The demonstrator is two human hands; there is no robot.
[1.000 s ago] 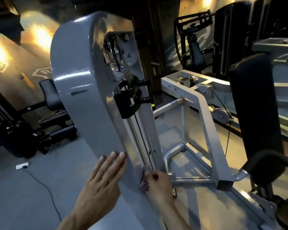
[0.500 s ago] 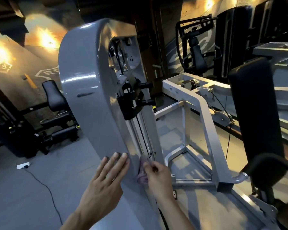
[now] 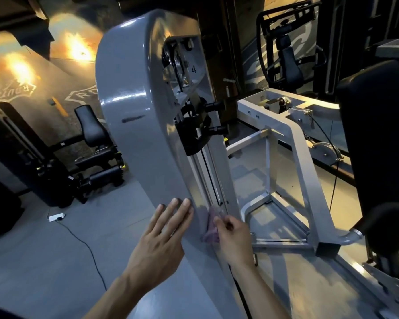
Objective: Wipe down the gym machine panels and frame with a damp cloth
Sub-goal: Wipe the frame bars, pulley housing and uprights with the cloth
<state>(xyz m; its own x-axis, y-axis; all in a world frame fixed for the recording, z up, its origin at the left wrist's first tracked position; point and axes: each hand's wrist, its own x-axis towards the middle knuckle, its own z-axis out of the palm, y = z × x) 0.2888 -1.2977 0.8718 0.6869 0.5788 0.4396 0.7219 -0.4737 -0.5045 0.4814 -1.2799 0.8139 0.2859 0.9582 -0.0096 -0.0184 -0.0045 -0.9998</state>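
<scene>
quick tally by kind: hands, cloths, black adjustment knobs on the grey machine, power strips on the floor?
Hands: 2 (left hand flat on the grey panel, right hand holding the cloth)
Pink cloth: 1
Black knobs: 2 (upper, lower)
White power strip: 1
Total: 6

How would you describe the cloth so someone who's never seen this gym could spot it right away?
Find the tall grey machine panel in the middle of the view and follow its front edge down to the two hands. The right hand pinches the cloth against that edge. It is small, crumpled and pinkish-purple, the only soft thing among grey metal.
</scene>
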